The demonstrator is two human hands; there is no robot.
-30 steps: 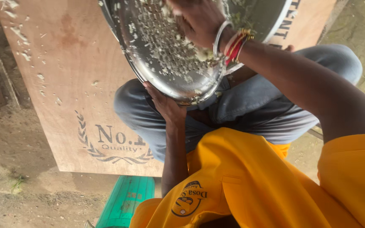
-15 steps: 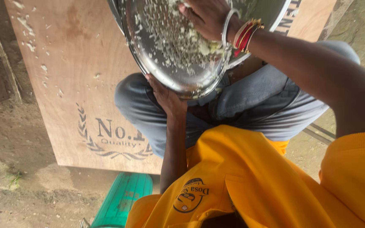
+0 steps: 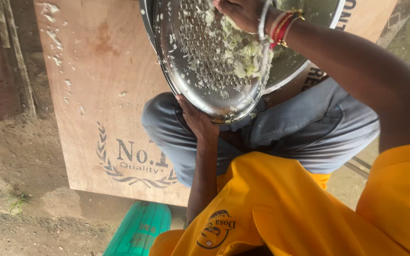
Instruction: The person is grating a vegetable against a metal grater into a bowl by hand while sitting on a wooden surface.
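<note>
plywood board (image 3: 100, 95) — flat under knees | dark printed wreath emblem (image 3: 136, 163) — lower middle

— Wore what on top?
— Bright yellow-orange shirt (image 3: 304, 204), short-sleeved, with a dark round emblem printed low at the centre of the frame.
— And below?
— Grey-blue trousers (image 3: 300, 132), creased and folded at the knees, mid-frame.
— Anything on the wrists?
— Bangles (image 3: 281, 21) at upper right: one silvery, several red, one gold-toned. Forearms left bare.
</note>
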